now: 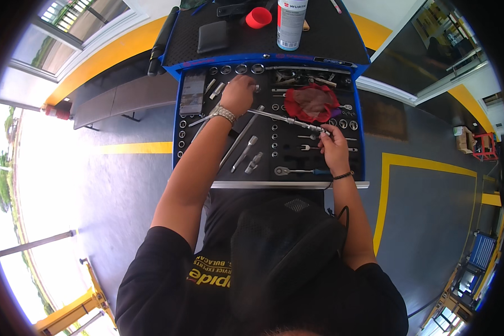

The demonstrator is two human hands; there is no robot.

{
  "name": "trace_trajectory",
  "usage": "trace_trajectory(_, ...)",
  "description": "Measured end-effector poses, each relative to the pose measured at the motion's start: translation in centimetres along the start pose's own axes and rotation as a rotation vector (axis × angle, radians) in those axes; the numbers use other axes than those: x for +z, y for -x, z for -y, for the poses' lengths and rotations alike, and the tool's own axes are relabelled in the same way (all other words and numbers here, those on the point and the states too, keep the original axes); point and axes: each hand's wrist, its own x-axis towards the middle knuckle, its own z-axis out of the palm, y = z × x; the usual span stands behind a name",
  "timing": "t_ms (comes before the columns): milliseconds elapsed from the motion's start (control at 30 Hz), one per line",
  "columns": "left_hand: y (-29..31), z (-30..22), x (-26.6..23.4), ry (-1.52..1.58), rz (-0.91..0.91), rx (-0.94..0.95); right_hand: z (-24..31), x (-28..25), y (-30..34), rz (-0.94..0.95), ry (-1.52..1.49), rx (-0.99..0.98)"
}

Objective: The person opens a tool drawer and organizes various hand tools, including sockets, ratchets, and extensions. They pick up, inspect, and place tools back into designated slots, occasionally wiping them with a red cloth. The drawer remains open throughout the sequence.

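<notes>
My right hand [335, 150] is closed around the near end of a long chrome extension bar [285, 119]. The bar slants up and left over the open tool drawer [263, 185], towards my left wrist. Further back, my left hand [238, 96] reaches into the drawer's left half with its fingers closed on a small chrome socket [256, 88]; my hand partly hides it. Under and around my hands lie a ratchet [297, 171] with a blue handle, several sockets [241, 69] and a red cloth [311, 103].
A phone [192, 95] rests on the drawer's left side. On the cabinet top [235, 42] stand a spray can [290, 25], a red cup-like piece [259, 18] and a black wallet-like case [213, 37]. A long grey bench [123, 101] runs along the wall at left.
</notes>
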Motion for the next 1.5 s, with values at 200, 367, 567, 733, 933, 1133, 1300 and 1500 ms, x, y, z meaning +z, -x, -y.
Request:
trace_trajectory(200, 3.2, 1.1, -1.3, 1.726, 0.323, -0.026, 0.0, 0.2, -0.2, 0.007, 0.015, -0.007)
trace_trajectory(367, 4.5, -0.1, -1.4, 1.932, 0.421, 0.083, 0.0, 0.1, -0.1, 0.012, 0.037, -0.006)
trace_trajectory(567, 2.9, 0.5, -1.2, 1.387, 0.263, -0.032, 0.1, 0.1, 0.1, 0.013, 0.027, -0.002)
trace_trajectory(733, 0.3, 0.9, -1.0, -0.055, -0.067, 0.105, 0.4, 0.2, 0.1, -0.006, 0.055, 0.007)
trace_trajectory(933, -0.2, 0.9, 0.7, -0.361, 0.074, 0.121, 0.3, 0.1, 0.1, 0.017, 0.062, -0.013)
trace_trajectory(1133, -0.7, 0.4, 0.9, -0.370, 0.080, 0.124, 0.3, 0.2, 0.0, 0.003, 0.030, 0.008)
trace_trajectory(1300, 2.5, 3.0, -1.0, -0.194, -0.056, 0.041, 0.8, 0.3, 0.3, 0.002, 0.071, -0.003)
trace_trajectory(1500, 8.7, 4.0, -2.0, -0.388, -0.096, 0.104, 0.5, 0.5, 0.1, -0.020, 0.075, 0.014)
